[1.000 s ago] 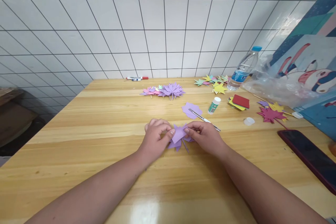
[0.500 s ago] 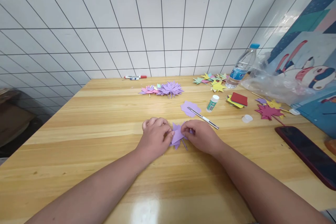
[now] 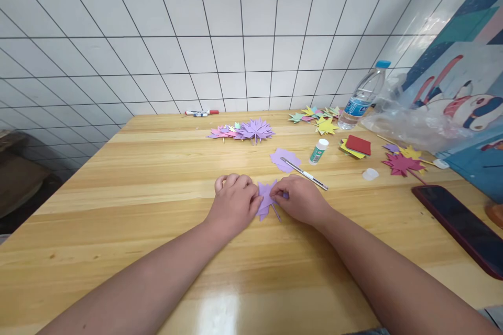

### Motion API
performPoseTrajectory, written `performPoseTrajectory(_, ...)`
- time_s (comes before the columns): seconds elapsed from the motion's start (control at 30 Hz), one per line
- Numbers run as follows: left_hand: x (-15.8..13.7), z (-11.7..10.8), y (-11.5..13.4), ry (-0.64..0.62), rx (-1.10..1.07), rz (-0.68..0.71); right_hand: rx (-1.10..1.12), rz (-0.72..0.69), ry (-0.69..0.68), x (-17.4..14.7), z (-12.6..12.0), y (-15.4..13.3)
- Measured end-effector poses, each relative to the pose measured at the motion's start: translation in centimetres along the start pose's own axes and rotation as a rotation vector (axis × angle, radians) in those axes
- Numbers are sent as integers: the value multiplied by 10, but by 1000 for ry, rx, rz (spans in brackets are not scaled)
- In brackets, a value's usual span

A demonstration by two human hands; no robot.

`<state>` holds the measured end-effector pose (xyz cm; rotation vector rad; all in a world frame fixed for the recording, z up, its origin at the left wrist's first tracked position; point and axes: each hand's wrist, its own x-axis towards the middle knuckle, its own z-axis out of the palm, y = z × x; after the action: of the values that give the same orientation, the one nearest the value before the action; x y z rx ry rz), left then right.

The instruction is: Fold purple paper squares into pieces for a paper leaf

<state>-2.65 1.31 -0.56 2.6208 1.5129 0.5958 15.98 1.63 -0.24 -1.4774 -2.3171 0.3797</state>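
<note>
A purple paper leaf with pointed lobes and a thin stem lies on the wooden table between my hands. My left hand is closed at its left edge, thumb and bent index finger on the paper. From the right, my right hand pinches the leaf with thumb and index finger, covering that side. Just beyond lies a purple paper piece, with a silver, pen-like tool resting partly on it. A glue stick with a white cap stands behind the tool.
Finished-looking paper leaves lie in a row at the back, more leaves to their right. A water bottle, red and yellow paper squares, a crimson leaf, a phone and markers also lie around.
The purple leaf's upper layer now lies flatter, its pointed lobes showing between my fingers. Both hands stay at its sides with only small finger shifts. The view has tilted slightly.
</note>
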Motion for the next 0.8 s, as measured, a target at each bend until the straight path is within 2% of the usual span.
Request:
performPoseTrajectory(0.13, 1, -1, 3, 12, 23, 29, -34, -5, -16, 0, -1, -2)
performPoseTrajectory(0.3, -4, -2, 7, -94, 59, 264, -55, 0, -31, 0, -3, -3)
performPoseTrajectory(0.37, -10, -2, 8, -115, 84, 316, -53, 17, -38, 0, -3, -2)
performPoseTrajectory(0.6, -24, -2, 14, -159, 185, 304, -27, 55, -48, 2, -2, 6)
performPoseTrajectory(0.7, -26, 3, 13, -145, 229, 319, -30, 8, -55, 1, -3, 7)
performPoseTrajectory(0.8, -28, 9, 13, -147, 268, 338, -89, -72, -2, -3, -6, 5)
